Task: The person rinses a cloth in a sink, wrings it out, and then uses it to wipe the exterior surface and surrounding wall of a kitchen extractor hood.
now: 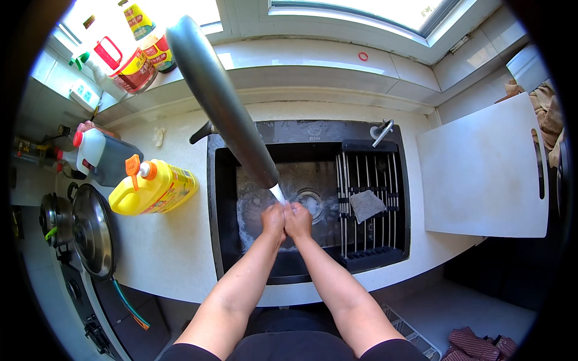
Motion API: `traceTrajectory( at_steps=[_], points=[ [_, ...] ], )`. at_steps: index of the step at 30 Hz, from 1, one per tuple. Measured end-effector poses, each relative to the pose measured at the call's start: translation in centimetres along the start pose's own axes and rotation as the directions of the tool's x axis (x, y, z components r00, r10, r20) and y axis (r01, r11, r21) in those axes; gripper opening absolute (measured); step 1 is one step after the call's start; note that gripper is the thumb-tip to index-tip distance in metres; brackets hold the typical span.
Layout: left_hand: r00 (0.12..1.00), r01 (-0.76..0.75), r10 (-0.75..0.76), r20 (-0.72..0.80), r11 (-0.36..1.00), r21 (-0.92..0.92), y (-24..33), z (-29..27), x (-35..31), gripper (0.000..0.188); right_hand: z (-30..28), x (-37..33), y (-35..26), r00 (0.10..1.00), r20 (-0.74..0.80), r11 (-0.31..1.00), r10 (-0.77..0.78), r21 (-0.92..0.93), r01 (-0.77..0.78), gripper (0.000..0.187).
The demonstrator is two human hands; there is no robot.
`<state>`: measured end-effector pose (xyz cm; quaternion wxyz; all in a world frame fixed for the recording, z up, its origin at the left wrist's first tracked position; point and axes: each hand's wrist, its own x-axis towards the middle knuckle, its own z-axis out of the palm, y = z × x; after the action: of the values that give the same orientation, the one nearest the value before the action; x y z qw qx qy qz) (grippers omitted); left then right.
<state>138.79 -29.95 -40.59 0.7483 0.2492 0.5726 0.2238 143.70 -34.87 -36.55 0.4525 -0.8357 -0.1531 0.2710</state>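
Note:
Both my hands meet under the running water (pixel 277 193) in the black sink (pixel 218 228). My left hand (pixel 273 220) is closed, its knuckles up, and presses against my right hand (pixel 298 221). The right one is curled in too; whether anything is between them is hidden. Just above them ends the long grey faucet (pixel 232 108), from which the stream falls. Beside my right hand lies the round drain (pixel 312 201), with whitish suds on the sink floor around. A metal-bar rack (pixel 369 233) spans the sink's right side, and a grey scrubbing cloth (pixel 366 206) rests on it.
On the left counter stand a yellow pump jug (pixel 158 188), a dark-liquid jug (pixel 112 157) and a lidded pan (pixel 93 231). Several bottles (pixel 135 66) line the windowsill. A white board (pixel 481 171) stands to the right, near a small metal tap (pixel 383 133).

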Motion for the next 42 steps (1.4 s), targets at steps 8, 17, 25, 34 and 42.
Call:
traceTrajectory(
  at_steps=[8, 17, 25, 34, 42],
  points=[
    [0.991, -0.133, 0.126, 0.045, 0.886, 0.444, 0.3, -1.1, 0.8, 0.015, 0.3, 0.9, 2.6, 0.987, 0.107, 0.992, -0.121, 0.034, 0.118, 0.034],
    [0.965, 0.021, -0.048, 0.258, 0.994, 0.105, 8.1, -4.0, -2.5, 0.036, -7.9, 2.5, 1.9, 0.813, 0.527, 0.818, 0.247, 0.336, -0.466, 0.027],
    [0.945, 0.17, -0.122, 0.304, 0.976, -0.138, 10.0, -5.0, -3.4, 0.035, -8.7, 1.8, 0.0, 0.864, 0.453, 0.643, 0.219, 0.599, -0.477, 0.056],
    [0.993, -0.008, 0.035, 0.115, 0.972, -0.235, 11.2, -8.3, -2.4, 0.049, -2.7, 2.0, -1.3, 0.872, 0.489, 0.811, 0.025, 0.5, -0.304, 0.072],
    [0.993, 0.073, -0.049, 0.105, 0.97, -0.231, 8.7, -1.6, -3.8, 0.039, -3.4, 3.6, 2.4, 0.901, 0.418, 0.791, 0.113, 0.512, -0.336, 0.068]
  ],
)
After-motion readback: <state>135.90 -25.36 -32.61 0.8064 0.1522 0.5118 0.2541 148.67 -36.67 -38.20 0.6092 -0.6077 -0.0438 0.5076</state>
